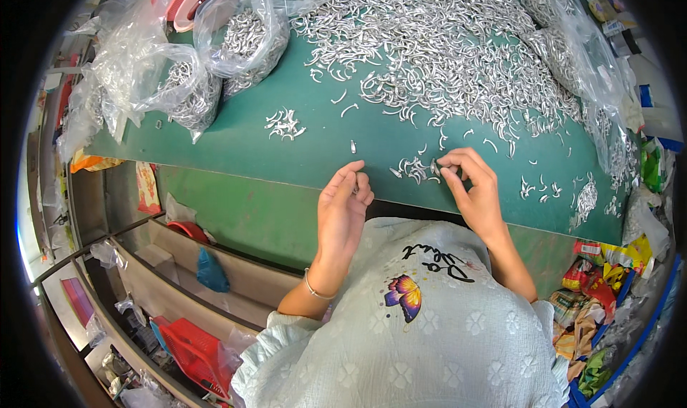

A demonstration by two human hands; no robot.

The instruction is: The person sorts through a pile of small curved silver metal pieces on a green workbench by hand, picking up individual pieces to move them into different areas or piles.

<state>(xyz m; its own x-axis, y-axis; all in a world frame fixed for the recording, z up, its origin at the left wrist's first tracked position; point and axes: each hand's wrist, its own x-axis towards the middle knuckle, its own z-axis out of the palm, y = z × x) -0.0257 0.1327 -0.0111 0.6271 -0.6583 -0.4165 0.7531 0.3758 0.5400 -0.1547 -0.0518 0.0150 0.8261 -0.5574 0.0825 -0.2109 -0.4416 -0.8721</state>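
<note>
Over the near edge of the green table (279, 158), my left hand (345, 206) is closed, its fingers curled toward the thumb. A small glint shows between them, too little to make out. My right hand (474, 190) pinches a small silver metal piece (434, 169) between thumb and forefinger. It is at the right end of a small cluster of curved metal pieces (413, 168) on the table. One single piece (353, 147) lies just beyond my left fingertips. Farther back spreads a big heap of the same curved pieces (458, 57).
Clear plastic bags of metal pieces (247, 43) stand at the back left, and another long bag (583, 57) lies along the right. Smaller piles lie left (285, 124) and right (585, 197). Below left are wooden shelf compartments (243, 293) and a red basket (192, 351).
</note>
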